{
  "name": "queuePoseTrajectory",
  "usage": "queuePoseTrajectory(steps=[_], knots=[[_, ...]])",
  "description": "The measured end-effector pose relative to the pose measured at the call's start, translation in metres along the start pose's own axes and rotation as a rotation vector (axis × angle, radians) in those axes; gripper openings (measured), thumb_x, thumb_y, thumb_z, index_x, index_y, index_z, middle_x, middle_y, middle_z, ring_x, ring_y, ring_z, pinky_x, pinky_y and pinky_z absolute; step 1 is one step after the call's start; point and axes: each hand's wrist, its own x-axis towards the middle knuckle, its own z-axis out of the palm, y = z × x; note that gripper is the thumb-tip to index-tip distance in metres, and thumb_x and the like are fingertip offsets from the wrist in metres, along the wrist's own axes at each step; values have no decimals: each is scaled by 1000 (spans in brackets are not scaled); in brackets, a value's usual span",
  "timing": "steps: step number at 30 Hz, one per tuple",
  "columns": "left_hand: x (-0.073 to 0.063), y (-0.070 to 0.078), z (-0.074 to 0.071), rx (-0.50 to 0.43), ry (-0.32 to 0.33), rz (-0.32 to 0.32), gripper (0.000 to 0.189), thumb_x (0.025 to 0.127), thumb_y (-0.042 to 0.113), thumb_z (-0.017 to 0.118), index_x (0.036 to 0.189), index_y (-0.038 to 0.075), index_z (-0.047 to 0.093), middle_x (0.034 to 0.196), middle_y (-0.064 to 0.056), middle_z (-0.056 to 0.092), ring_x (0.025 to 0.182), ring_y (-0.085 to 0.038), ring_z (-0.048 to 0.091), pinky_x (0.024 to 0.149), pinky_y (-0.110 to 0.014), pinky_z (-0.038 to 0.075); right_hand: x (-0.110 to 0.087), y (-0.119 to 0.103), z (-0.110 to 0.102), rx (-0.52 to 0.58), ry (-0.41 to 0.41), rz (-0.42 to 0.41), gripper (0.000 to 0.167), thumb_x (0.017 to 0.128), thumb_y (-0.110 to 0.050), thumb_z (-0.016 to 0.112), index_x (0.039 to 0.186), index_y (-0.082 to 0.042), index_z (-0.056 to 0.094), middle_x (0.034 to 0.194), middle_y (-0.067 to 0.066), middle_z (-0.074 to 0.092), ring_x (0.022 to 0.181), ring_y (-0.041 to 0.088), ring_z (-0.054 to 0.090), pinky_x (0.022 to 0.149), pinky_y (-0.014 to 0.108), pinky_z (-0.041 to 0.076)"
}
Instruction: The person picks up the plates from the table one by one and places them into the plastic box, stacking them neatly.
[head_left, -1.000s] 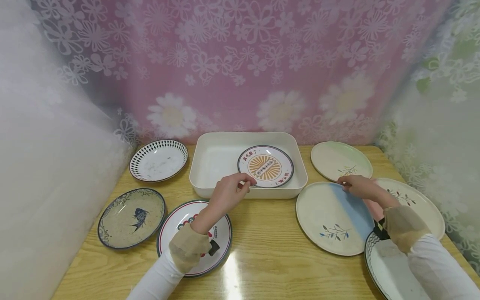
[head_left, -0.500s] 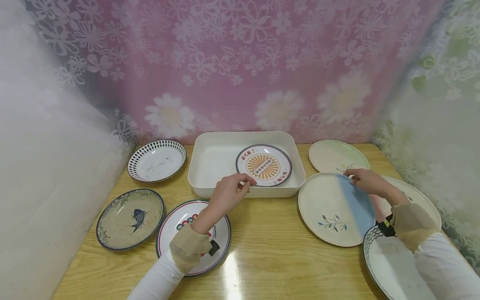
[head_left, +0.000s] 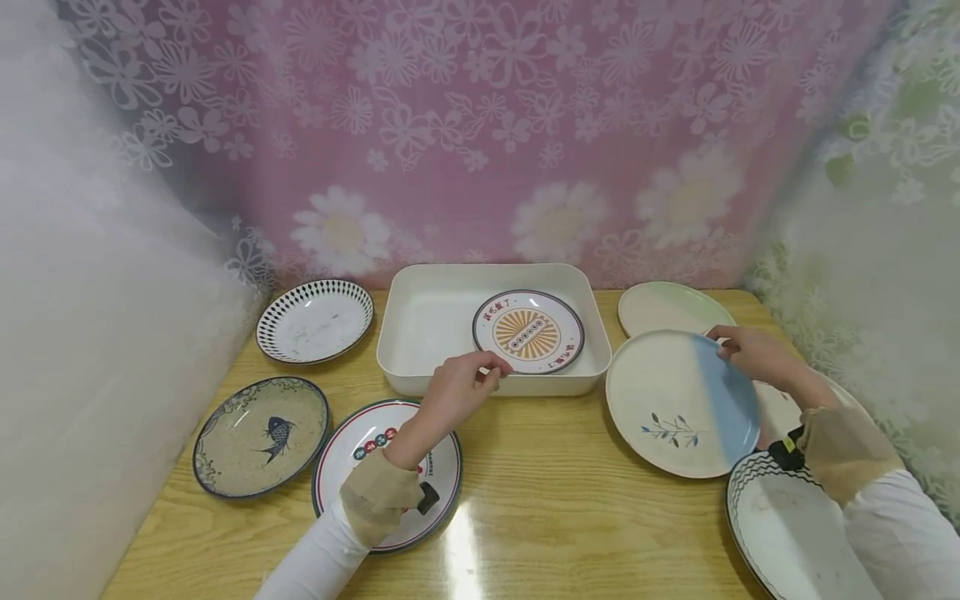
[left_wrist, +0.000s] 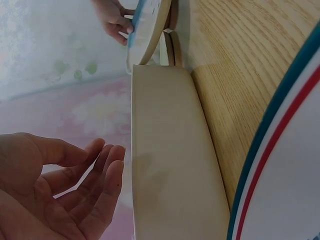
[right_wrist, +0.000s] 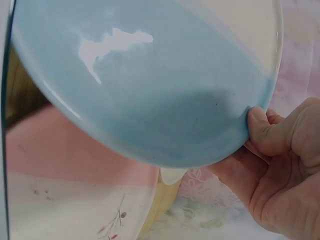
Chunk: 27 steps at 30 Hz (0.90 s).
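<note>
My right hand [head_left: 761,358] pinches the far right rim of a cream and blue plate [head_left: 663,400] with a leaf sprig. In the right wrist view the thumb [right_wrist: 265,130] lies on top and the other fingers are underneath. The plate is raised and tilted over a pink and cream plate [right_wrist: 85,165]. My left hand [head_left: 465,383] hovers at the front rim of a white bin [head_left: 420,385], holding nothing, its fingers loosely bent in the left wrist view. Inside the bin, a white plate with an orange sunburst [head_left: 528,333] leans in the right half.
At left stand a diamond-rimmed plate [head_left: 315,321], a fish plate [head_left: 255,450] and, under my left forearm, a red-ringed plate [head_left: 348,492]. A green-edged plate [head_left: 660,304] lies at back right. A wavy-rimmed white dish [head_left: 780,517] sits at front right, under my right forearm.
My right hand has lifted the cream and blue plate off the plates at right, moving it up and away from me. My left hand has stayed at the bin's front rim.
</note>
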Motion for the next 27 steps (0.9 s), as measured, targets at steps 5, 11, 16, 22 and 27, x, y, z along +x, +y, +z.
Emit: queuePoseTrajectory(steps=[5, 11, 16, 22, 27], knots=[[-1, -2, 1, 10, 3, 5, 18, 101, 13, 59, 105, 15, 76, 99, 1, 75, 86, -15, 70, 66, -25, 52, -1, -4, -4, -25, 22, 16, 28, 100, 4, 42, 124, 8, 54, 120, 45, 56, 108, 59, 58, 82, 61, 56], [-1, -2, 2, 17, 8, 5, 18, 101, 13, 59, 105, 16, 76, 101, 3, 75, 87, -14, 70, 64, -23, 51, -1, -4, -9, -69, 41, 27, 29, 100, 3, 41, 127, 8, 53, 122, 45, 55, 112, 62, 54, 84, 64, 53], [-2, -3, 2, 18, 7, 6, 18, 101, 13, 59, 106, 16, 76, 101, 2, 75, 87, -14, 71, 62, -22, 50, -2, -3, -12, -33, 78, 17, 29, 101, 4, 41, 128, 14, 50, 122, 47, 53, 112, 63, 53, 84, 66, 53], [-1, -2, 2, 11, 3, -6, 18, 102, 14, 58, 107, 17, 75, 100, 1, 75, 86, -14, 69, 60, -22, 49, -3, -15, -17, 56, 116, 45, 33, 106, -1, 39, 133, 18, 43, 125, 50, 47, 111, 63, 52, 81, 62, 55], [2, -1, 3, 2, 10, 13, 18, 103, 16, 57, 108, 17, 74, 100, 3, 75, 82, -12, 69, 59, -21, 48, -3, -38, -21, 171, 119, 82, 39, 109, -10, 34, 139, 16, 37, 132, 48, 42, 111, 59, 54, 70, 44, 59]])
